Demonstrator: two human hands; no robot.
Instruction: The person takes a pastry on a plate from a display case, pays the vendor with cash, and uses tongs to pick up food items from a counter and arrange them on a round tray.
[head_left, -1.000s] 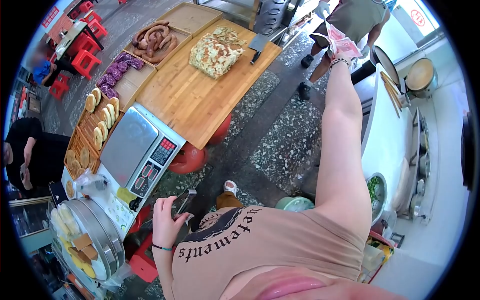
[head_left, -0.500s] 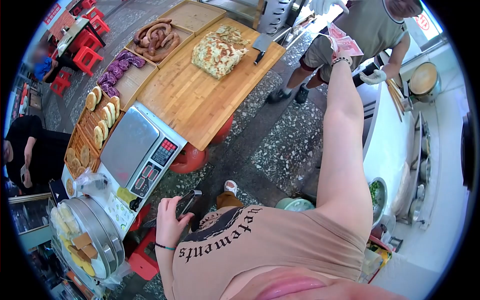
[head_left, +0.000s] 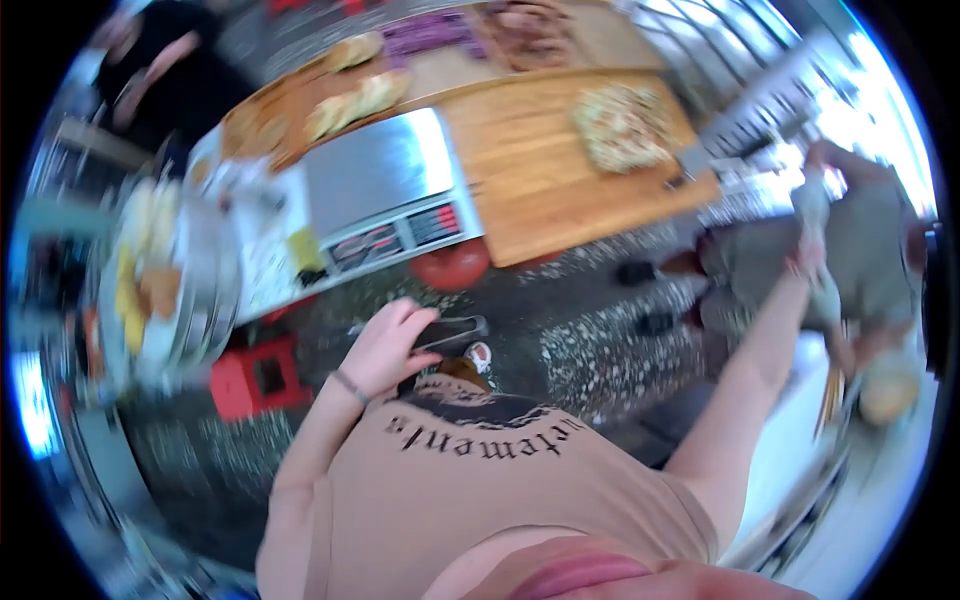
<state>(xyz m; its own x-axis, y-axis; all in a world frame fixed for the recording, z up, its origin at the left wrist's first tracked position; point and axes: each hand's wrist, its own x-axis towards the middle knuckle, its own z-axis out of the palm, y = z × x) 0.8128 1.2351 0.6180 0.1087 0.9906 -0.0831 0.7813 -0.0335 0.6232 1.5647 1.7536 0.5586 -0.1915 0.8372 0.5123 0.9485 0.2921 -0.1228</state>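
Observation:
My left hand [head_left: 393, 340] is closed around a pair of metal tongs [head_left: 465, 328], held low in front of my shirt near the counter's edge. Stretched far to the right, my right hand [head_left: 806, 262] meets the gloved hand [head_left: 812, 195] of a person in a grey-green top. Motion blurs both hands there. A pinkish patch shows by my fingers, but whether I still grip the banknotes is unclear. Beyond the tongs is a weighing scale [head_left: 375, 170] with a steel platter. Right of it, a wooden board [head_left: 530, 150] bears a browned flatbread [head_left: 622, 128] and a cleaver [head_left: 690, 162].
Trays behind the scale hold round breads [head_left: 360, 102], purple pieces [head_left: 430, 36] and sausages [head_left: 527, 35]. A round steamer [head_left: 210, 270] stands at left, above a red stool [head_left: 258, 378]. A person in black [head_left: 180, 75] is across the counter. A white worktop [head_left: 785, 455] lies at right.
My view has swung right, blurring the scene. The banknotes, plain before, are now hard to make out. The other person's gloved hand has come to my right hand. My left hand keeps the tongs.

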